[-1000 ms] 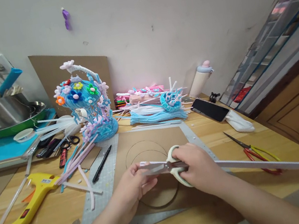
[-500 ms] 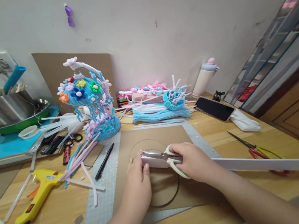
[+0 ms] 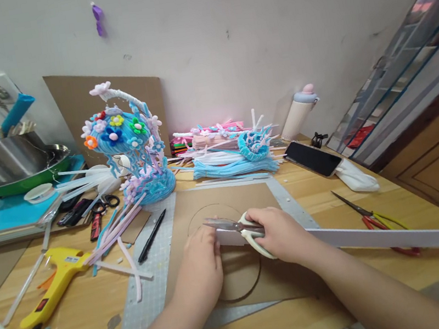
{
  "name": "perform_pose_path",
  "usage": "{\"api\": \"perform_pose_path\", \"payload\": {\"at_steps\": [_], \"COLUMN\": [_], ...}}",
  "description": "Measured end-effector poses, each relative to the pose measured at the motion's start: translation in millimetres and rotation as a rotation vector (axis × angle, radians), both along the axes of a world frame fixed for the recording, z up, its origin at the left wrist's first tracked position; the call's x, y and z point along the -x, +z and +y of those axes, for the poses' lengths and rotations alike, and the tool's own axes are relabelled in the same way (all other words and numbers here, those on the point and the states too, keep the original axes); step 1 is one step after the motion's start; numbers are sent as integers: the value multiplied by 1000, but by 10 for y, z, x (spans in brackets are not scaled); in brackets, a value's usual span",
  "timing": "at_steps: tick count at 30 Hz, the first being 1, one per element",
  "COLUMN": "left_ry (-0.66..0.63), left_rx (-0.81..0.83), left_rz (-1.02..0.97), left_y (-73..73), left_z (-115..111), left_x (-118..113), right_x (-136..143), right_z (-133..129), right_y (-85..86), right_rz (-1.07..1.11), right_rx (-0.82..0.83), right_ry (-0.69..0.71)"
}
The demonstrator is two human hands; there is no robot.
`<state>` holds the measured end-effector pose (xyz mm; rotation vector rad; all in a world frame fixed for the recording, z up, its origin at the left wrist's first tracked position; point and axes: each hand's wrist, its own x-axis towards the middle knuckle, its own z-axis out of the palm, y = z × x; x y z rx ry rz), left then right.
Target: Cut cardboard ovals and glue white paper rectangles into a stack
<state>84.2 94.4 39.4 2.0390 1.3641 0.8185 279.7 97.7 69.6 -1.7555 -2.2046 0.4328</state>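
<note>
My right hand (image 3: 276, 232) grips a pair of scissors (image 3: 251, 232) with pale handles, the blades pointing left. My left hand (image 3: 201, 256) is closed on the left end of a long white strip (image 3: 397, 236), just beside the blade tips. The strip passes under my right hand and stretches far to the right. Beneath both hands lies a sheet of brown cardboard (image 3: 184, 206) with a drawn circle, partly hidden by my hands. The cardboard rests on a grey cutting mat (image 3: 141, 304).
On the left are a yellow glue gun (image 3: 57, 284), a black pen (image 3: 152, 236) and loose pipe cleaners. A flower-covered pipe-cleaner lamp shape (image 3: 128, 140) stands behind. Red-and-yellow-handled pliers (image 3: 373, 218) and a phone (image 3: 313, 158) lie on the right.
The fingers of my left hand have shifted slightly on the strip, lower against the blades. The scissors are angled a little differently, and the whole view has moved slightly.
</note>
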Motion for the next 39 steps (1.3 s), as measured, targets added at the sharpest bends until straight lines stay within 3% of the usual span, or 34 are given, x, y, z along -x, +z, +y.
{"api": "perform_pose_path", "payload": {"at_steps": [4, 10, 16, 22, 27, 32, 39], "left_ry": [17, 149, 68, 65, 43, -138, -422], "left_rx": [21, 12, -6, -2, 63, 227, 659], "left_rz": [-22, -19, 42, 31, -95, -288, -407], "left_y": [-6, -75, -47, -64, -88, 32, 242], "left_z": [28, -16, -33, -54, 126, 196, -91], "left_x": [13, -24, -31, -16, 82, 141, 75], "right_x": [-6, -8, -7, -12, -13, -58, -76], "right_z": [17, 34, 16, 22, 39, -74, -255], "right_y": [-3, -4, -1, 5, -4, 129, 408], "right_rz": [0, 13, 20, 50, 78, 161, 344], "right_rx": [-1, -3, -4, 15, 28, 103, 323], "right_ry": [4, 14, 7, 27, 24, 67, 180]}}
